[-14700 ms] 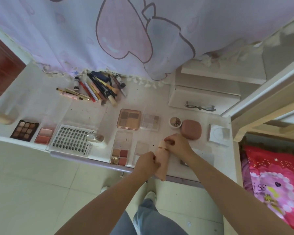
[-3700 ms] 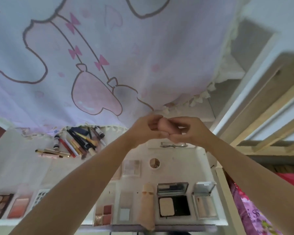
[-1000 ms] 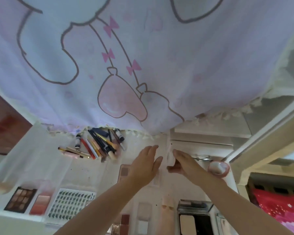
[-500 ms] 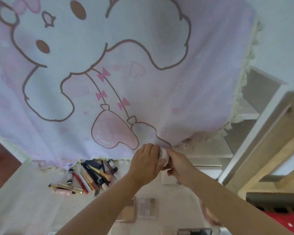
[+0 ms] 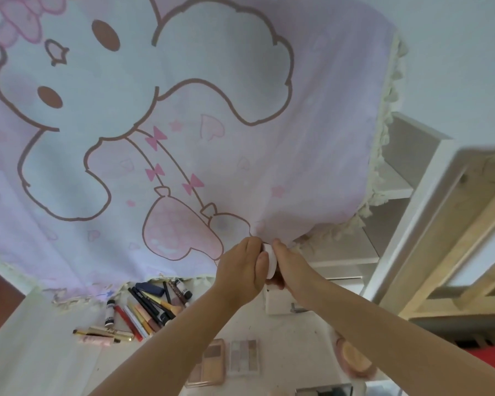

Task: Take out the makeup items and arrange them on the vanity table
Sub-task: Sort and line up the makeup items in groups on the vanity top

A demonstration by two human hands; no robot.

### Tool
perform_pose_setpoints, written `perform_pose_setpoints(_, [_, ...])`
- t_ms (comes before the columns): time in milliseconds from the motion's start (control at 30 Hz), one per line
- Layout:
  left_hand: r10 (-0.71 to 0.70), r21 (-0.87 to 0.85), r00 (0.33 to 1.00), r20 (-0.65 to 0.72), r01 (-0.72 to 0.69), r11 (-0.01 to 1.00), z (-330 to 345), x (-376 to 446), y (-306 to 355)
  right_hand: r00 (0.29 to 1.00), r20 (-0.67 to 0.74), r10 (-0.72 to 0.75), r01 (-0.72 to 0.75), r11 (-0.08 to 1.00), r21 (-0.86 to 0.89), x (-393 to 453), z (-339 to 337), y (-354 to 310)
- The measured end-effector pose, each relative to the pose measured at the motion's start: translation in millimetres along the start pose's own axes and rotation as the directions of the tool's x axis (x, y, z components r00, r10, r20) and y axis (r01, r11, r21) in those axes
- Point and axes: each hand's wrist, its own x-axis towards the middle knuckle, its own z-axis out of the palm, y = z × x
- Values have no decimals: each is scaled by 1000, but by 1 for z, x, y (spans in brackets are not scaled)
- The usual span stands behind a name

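Makeup items lie spread over the pale vanity table (image 5: 295,335) in the lower part of the view, under a big hanging cloth (image 5: 240,115) printed with a pink-and-white cartoon animal that fills most of the upper frame. To the right of the cloth stand white shelves (image 5: 395,190), and further right a light wooden frame (image 5: 463,232). A small white drawer unit (image 5: 277,301) sits on the table just below the raised hands.

At the back left of the table, near the cloth's fringed edge, a cluster of pencils, tubes and brushes (image 5: 149,307) lies fanned out, with a gold-coloured stick and a pink one (image 5: 103,334) lying crosswise at its left end. Nearer the lower edge, a pink eyeshadow palette (image 5: 209,364) lies open beside a clear-cased palette (image 5: 243,357), the two just apart. A round pink compact (image 5: 355,360) lies to the right, partly hidden by the right forearm.

Both hands are lifted in front of the cloth's lower edge and meet around a small round white item (image 5: 270,264). The left hand (image 5: 242,271) curls its fingers over the item's left face, and the right hand (image 5: 293,267) grips its right side with thumb and fingers closed on it. What kind of item it is cannot be told.
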Motion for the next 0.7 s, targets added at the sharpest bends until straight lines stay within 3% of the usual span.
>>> perform_pose_setpoints(167, [-58, 11, 998, 27, 58, 998, 7, -4, 1, 999, -5, 45, -45, 999, -30, -2, -2, 5])
perform_pose_setpoints(333, [-83, 8, 997, 9, 83, 997, 7, -3, 3, 991, 71, 112, -118, 989, 89, -3, -6, 1])
perform_pose_setpoints(533, [-64, 33, 998, 13, 64, 997, 12, -5, 1, 972, 76, 222, -208, 966, -152, 3, -7, -6])
perform_pose_setpoints(700, [-107, -28, 994, 21, 107, 994, 17, -7, 0, 974, 5, 228, -224, 957, -182, 2, -3, -6])
